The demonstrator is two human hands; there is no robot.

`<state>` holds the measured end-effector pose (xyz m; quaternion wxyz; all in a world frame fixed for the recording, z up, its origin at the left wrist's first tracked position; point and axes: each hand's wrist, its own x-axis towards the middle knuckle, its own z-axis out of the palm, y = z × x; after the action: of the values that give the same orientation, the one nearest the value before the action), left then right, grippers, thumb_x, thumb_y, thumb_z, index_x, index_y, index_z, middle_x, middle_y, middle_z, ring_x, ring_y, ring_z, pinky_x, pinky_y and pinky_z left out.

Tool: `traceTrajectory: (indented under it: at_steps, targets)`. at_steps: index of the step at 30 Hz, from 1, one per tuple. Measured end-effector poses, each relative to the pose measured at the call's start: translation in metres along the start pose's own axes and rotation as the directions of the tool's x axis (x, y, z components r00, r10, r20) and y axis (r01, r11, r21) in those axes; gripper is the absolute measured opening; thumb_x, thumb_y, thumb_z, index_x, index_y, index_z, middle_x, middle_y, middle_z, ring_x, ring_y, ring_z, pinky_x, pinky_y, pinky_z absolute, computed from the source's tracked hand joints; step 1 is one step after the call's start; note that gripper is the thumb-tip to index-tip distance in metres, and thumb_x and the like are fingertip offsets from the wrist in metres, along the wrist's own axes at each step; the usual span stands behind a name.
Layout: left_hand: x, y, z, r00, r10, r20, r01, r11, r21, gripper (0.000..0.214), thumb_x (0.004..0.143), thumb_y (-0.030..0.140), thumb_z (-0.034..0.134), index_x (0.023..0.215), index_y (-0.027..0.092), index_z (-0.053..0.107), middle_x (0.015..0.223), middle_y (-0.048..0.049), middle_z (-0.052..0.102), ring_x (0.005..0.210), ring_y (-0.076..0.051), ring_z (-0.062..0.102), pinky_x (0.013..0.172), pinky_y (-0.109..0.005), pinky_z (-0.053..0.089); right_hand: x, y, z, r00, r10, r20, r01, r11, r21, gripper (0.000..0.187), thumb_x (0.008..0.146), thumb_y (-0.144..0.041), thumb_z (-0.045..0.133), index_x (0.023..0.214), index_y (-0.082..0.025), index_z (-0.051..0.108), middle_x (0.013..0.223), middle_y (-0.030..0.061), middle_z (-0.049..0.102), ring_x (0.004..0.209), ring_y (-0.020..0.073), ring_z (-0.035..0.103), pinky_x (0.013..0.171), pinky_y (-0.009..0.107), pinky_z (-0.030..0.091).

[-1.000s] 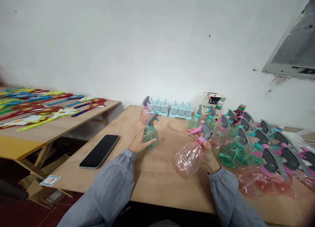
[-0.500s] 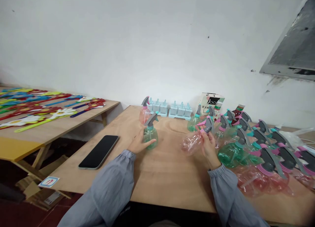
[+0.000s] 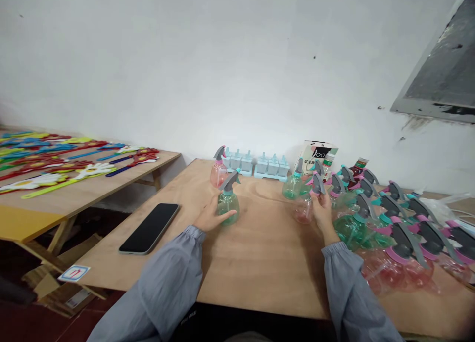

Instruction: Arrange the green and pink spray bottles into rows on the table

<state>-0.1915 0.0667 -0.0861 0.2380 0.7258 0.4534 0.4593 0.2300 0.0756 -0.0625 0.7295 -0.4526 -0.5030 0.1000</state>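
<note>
My left hand (image 3: 214, 214) is wrapped round the body of a green spray bottle (image 3: 229, 203) with a grey and teal trigger head, upright on the table. My right hand (image 3: 322, 207) grips a clear pink spray bottle (image 3: 304, 209) by its neck, just below the grey and pink head. This bottle is nearly upright; whether its base touches the table I cannot tell. Behind the green bottle stands another pink spray bottle (image 3: 218, 172). A separate green spray bottle (image 3: 293, 184) is just behind the pink one in my right hand.
Several more spray bottles (image 3: 403, 263) crowd the table's right side. Pale blue ice-pop moulds (image 3: 272, 166) and a printed box (image 3: 309, 156) stand along the wall. A black phone (image 3: 150, 228) lies at left. Colourful hand-shaped items (image 3: 92, 171) cover part of another table.
The pink spray bottle in my right hand has swung from a strong tilt to nearly upright and shifted right, towards the other bottles. My left hand and its green bottle have barely moved.
</note>
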Motion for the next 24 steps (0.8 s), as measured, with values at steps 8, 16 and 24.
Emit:
traceTrajectory:
  at_steps: [8,16,24]
  targets:
    - [-0.007,0.017,0.006,0.988,0.088,0.128,-0.09,0.996,0.007,0.079,0.093,0.066,0.063,0.154,0.021,0.042,0.158,-0.0166,0.056,0.153,-0.035,0.049,0.129,-0.052,0.037,-0.016,-0.004,0.014,0.998,-0.058,0.0,0.057,0.986,-0.159,0.068,0.09,-0.063,0.064,0.141,-0.018,0.059,0.142,0.0176,0.064,0.138,0.0314,0.058,0.123,0.056,0.039]
    - [-0.023,0.037,0.024,0.959,0.149,0.243,-0.167,0.984,0.057,0.075,0.092,0.061,0.068,0.151,0.02,0.047,0.148,-0.0168,0.064,0.141,-0.036,0.06,0.121,-0.053,0.046,-0.079,-0.057,0.029,0.946,-0.325,0.016,0.324,0.938,-0.121,0.051,0.093,-0.049,0.067,0.135,-0.024,0.051,0.13,0.0126,0.057,0.118,0.0282,0.063,0.108,0.053,0.052]
    - [-0.054,0.059,0.076,0.954,0.231,0.191,-0.27,0.938,0.216,0.084,0.085,0.078,0.07,0.143,0.02,0.054,0.135,-0.0187,0.068,0.126,-0.039,0.067,0.107,-0.058,0.053,-0.113,-0.086,0.083,0.869,0.037,0.493,-0.038,0.999,-0.008,0.087,0.076,-0.061,0.086,0.147,-0.028,0.05,0.152,0.0154,0.059,0.143,0.0341,0.056,0.122,0.056,0.044]
